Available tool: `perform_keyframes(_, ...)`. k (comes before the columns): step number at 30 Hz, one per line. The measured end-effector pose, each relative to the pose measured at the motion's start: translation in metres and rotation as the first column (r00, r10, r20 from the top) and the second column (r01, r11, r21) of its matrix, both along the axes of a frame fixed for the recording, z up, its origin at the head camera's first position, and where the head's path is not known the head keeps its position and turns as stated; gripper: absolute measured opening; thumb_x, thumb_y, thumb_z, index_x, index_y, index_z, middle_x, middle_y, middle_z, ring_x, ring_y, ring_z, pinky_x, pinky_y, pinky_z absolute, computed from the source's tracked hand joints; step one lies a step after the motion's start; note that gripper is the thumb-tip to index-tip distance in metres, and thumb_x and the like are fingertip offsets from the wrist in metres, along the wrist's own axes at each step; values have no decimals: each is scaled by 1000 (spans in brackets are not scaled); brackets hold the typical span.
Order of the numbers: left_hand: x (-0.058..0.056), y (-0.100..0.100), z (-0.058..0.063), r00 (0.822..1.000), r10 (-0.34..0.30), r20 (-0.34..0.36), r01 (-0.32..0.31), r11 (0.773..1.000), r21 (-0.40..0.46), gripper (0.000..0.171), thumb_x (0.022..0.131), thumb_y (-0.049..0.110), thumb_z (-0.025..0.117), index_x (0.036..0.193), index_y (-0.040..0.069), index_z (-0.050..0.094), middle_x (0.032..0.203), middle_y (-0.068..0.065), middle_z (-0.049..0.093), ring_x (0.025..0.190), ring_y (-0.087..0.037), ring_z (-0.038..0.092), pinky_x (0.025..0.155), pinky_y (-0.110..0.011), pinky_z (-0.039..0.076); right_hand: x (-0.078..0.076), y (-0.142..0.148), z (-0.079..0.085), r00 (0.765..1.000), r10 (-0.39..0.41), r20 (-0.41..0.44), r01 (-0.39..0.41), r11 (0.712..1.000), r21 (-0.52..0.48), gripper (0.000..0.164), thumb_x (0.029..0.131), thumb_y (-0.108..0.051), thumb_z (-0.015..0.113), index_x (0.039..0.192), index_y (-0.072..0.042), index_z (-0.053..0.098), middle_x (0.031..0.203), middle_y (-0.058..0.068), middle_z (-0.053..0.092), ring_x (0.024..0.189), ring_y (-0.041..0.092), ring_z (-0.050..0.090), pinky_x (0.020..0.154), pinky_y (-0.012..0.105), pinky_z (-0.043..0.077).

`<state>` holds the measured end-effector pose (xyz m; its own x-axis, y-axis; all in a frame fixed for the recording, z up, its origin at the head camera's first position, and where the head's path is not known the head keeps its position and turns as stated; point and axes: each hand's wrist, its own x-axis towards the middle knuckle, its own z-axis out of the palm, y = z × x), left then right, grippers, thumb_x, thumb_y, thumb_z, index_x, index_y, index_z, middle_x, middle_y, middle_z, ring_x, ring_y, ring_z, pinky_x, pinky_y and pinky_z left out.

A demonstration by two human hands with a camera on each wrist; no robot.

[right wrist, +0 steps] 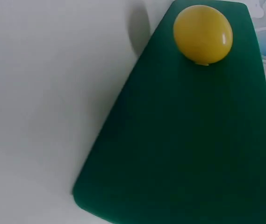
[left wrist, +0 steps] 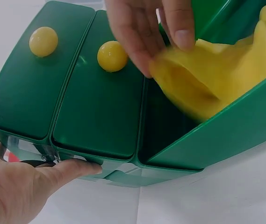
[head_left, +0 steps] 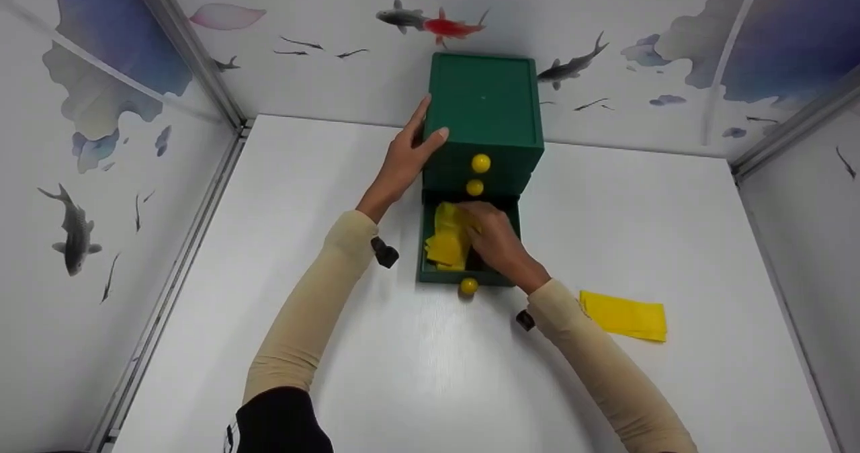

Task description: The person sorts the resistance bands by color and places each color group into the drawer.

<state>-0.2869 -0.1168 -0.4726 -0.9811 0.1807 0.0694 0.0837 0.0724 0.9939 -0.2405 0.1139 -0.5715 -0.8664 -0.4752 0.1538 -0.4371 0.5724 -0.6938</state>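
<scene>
A green drawer cabinet [head_left: 484, 100] with round yellow knobs stands against the back wall, its bottom drawer [head_left: 430, 276] pulled out. My left hand [head_left: 403, 157] rests along the cabinet's left side, thumb at the top front edge and fingers extended. Inside the drawer my right hand [head_left: 495, 236] pinches a yellow cloth [left wrist: 189, 84] between thumb and fingers. More crumpled yellow cloth [head_left: 449, 241] fills the drawer's left half. The right wrist view shows only the drawer front [right wrist: 184, 121] and its knob [right wrist: 203, 35]; the right hand is out of sight there.
A folded yellow cloth [head_left: 625, 316] lies on the white table [head_left: 430, 372], right of the drawer and beside the right forearm. Two upper drawers, with yellow knobs [head_left: 480, 164], are closed. White walls painted with fish surround the table on three sides.
</scene>
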Motion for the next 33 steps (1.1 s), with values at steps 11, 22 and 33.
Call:
perform_keyframes(11, -1, 3, 1, 1000, 3, -19, -3, 1000, -7, 76, 116, 42, 57, 179, 32, 15, 185, 2, 15, 164, -18, 32, 131, -37, 32, 15, 36, 14, 995, -75, -70, 62, 985, -162, 31, 105, 8, 68, 135, 1, 73, 138, 15, 72, 128, 31, 66, 118, 51, 51)
perform_keyframes(22, 2, -1, 1, 1000, -5, -16, 5, 1000, 12, 78, 115, 38, 58, 179, 28, 15, 185, -2, 15, 163, -19, 34, 130, -35, 33, 33, 93, -2, 969, -215, -123, 179, 951, -254, 27, 103, 5, 74, 130, 2, 76, 129, 13, 77, 119, 32, 71, 108, 17, 50)
perform_keyframes(33, 0, 1, -2, 1000, -11, -24, 11, 1000, 28, 77, 116, 38, 57, 179, 27, 15, 185, -2, 16, 164, -19, 31, 130, -34, 32, 56, 164, -29, 927, -372, -53, 351, 907, -231, 27, 101, 8, 74, 128, 5, 76, 129, 17, 77, 121, 31, 70, 107, 25, 55)
